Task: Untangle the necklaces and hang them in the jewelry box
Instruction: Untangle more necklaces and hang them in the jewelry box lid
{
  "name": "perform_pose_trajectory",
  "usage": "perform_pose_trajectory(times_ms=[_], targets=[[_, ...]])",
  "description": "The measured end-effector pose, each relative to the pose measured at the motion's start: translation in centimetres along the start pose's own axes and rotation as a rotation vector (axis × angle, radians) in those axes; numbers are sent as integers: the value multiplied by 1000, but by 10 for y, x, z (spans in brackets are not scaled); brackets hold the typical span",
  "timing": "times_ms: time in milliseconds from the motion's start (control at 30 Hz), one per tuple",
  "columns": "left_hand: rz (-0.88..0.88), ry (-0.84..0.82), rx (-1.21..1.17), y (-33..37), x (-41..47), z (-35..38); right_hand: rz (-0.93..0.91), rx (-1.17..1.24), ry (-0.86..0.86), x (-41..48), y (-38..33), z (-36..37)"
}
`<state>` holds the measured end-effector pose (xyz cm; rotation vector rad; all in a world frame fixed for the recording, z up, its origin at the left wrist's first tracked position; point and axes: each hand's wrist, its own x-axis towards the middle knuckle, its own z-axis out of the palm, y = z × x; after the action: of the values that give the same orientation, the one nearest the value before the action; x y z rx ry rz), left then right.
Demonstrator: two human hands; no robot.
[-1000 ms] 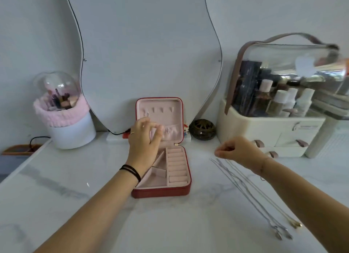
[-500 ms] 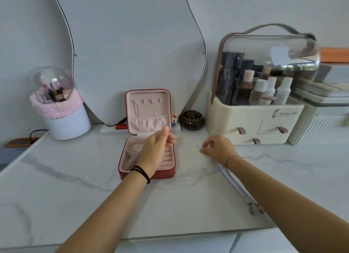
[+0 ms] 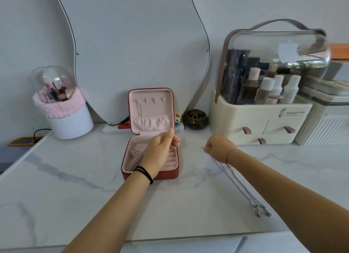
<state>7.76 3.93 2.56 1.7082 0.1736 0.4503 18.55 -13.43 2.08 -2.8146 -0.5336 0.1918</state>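
Note:
A red jewelry box [image 3: 151, 174] with pink lining stands open on the marble counter, its lid upright. One thin silver necklace [image 3: 140, 108] hangs from the leftmost hook in the lid. My left hand [image 3: 160, 152] hovers over the box's tray with loosely curled fingers and holds nothing that I can see. To the right, my right hand [image 3: 219, 148] is curled and pinches the upper ends of the thin necklaces [image 3: 239, 186]. These chains trail across the counter toward me and end in clasps or small pendants near the front.
A curved mirror [image 3: 139, 50] leans on the wall behind the box. A cosmetics organizer [image 3: 262, 120] with drawers stands at the right. A white brush holder [image 3: 69, 120] stands at the left, a small dark pot [image 3: 196, 119] beside the box. The counter's front edge is close.
My left hand has come down from the hook in the lid, leaving a necklace hanging there, and now hovers over the tray. My right hand stays on the chains' ends.

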Motion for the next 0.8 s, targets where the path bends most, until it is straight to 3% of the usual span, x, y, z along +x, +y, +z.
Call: perform_pose_trajectory(times_ms=[67, 200, 333, 400, 500, 800], targets=[[2, -9, 21, 1, -1, -1, -56, 98, 9, -7, 2, -4], [10, -87, 47, 7, -3, 5, -148, 543, -32, -38, 1, -30], [-82, -289, -135, 27, -17, 34, -196, 908, -151, -67, 0, -57], [-153, -379, -231, 36, -24, 47, -229, 930, -154, -74, 1, -66], [-222, -385, -327, 45, -29, 57, -250, 882, -82, -79, 4, -72], [-157, -348, -195, 52, -36, 64, -201, 971, -80, -89, 14, -70]])
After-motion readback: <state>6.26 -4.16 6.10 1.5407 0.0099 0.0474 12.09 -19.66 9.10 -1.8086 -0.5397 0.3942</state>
